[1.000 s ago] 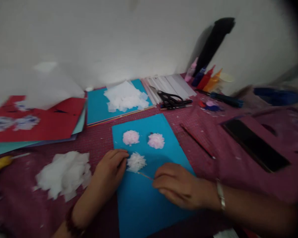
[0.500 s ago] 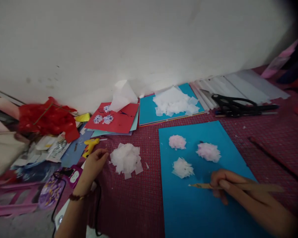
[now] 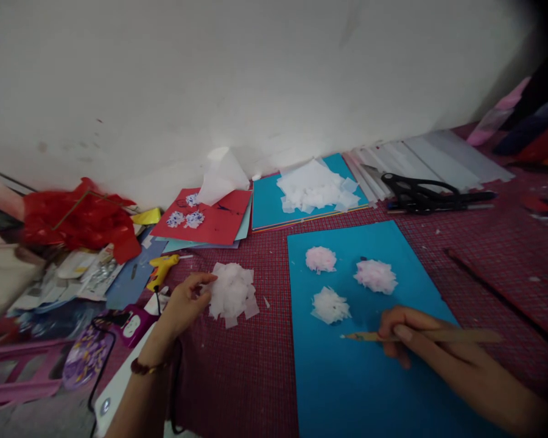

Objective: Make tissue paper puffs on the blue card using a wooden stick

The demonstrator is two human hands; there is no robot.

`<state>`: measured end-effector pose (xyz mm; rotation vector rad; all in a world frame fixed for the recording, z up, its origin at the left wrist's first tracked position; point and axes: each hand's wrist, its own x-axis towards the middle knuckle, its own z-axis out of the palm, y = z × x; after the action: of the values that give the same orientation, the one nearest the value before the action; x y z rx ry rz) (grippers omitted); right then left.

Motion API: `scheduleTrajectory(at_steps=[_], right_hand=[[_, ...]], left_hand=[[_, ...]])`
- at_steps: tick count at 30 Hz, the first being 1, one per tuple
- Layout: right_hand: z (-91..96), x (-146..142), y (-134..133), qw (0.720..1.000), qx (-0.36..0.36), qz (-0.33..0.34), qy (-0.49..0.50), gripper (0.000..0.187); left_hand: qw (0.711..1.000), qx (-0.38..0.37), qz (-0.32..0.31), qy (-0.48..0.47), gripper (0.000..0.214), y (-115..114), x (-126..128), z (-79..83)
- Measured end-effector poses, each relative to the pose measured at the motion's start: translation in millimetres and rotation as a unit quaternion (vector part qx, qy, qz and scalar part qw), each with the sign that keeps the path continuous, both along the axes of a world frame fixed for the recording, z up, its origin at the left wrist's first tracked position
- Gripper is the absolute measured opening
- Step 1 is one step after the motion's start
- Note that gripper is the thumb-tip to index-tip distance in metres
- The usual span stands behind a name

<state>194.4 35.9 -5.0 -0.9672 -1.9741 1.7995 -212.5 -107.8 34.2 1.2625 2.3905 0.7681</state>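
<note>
My left hand (image 3: pixel 187 304) is at the left edge of a pile of white tissue paper squares (image 3: pixel 234 293), its thumb and forefinger apart and touching the outer pieces. A pointed wooden stick (image 3: pixel 456 336) is pinched in my right hand (image 3: pixel 406 337), held like a pen, with a whitish tip. That hand is over a blue sheet (image 3: pixel 338 389). Two pale pink paper puffs (image 3: pixel 321 259) and one white paper puff (image 3: pixel 330 305) sit on the sheet's upper part. The stick's tip lies just below the white puff.
Behind stand a red card (image 3: pixel 210 225) with small blue-white puffs and a second heap of tissue squares (image 3: pixel 315 188) on blue sheets. Black scissors (image 3: pixel 420 191) lie back right, a dark thin rod (image 3: pixel 497 292) at right. A yellow glue gun (image 3: pixel 162 269) and a red plastic bag (image 3: pixel 77 219) are left.
My left hand has moved right onto the edge of the tissue squares, its fingers spreading a little. My right hand keeps its grip on the stick. The view has shifted slightly.
</note>
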Motion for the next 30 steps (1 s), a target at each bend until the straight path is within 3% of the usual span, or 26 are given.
scheduleTrajectory(at_steps=[6,10,13,18,22,27,30], right_hand=[[6.0,-1,0,1.000,-0.008,-0.006,0.025,0.034],[7.9,-4,1,0.998,-0.024,-0.002,0.050,0.032],[8.9,-5,1,0.997,-0.029,-0.004,0.073,0.029],[10.4,-5,3,0.992,-0.018,0.011,0.123,0.021],[11.4,-5,4,0.992,0.017,0.015,0.126,0.016],[10.9,-7,4,0.991,0.037,0.005,0.128,0.015],[9.4,-9,6,0.990,0.063,0.017,0.129,0.015]], left_hand=[[0.998,0.050,0.031,0.000,0.022,6,14,7.8],[0.992,0.079,0.056,-0.079,0.023,6,50,33.4],[0.986,0.053,0.060,-0.149,0.022,8,83,46.0],[0.972,-0.050,-0.093,-0.210,0.025,21,124,29.7],[0.954,-0.101,-0.199,-0.201,0.024,38,153,15.8],[0.940,-0.122,-0.296,-0.114,0.021,62,168,23.1],[0.934,-0.086,-0.339,-0.073,0.018,77,167,30.2]])
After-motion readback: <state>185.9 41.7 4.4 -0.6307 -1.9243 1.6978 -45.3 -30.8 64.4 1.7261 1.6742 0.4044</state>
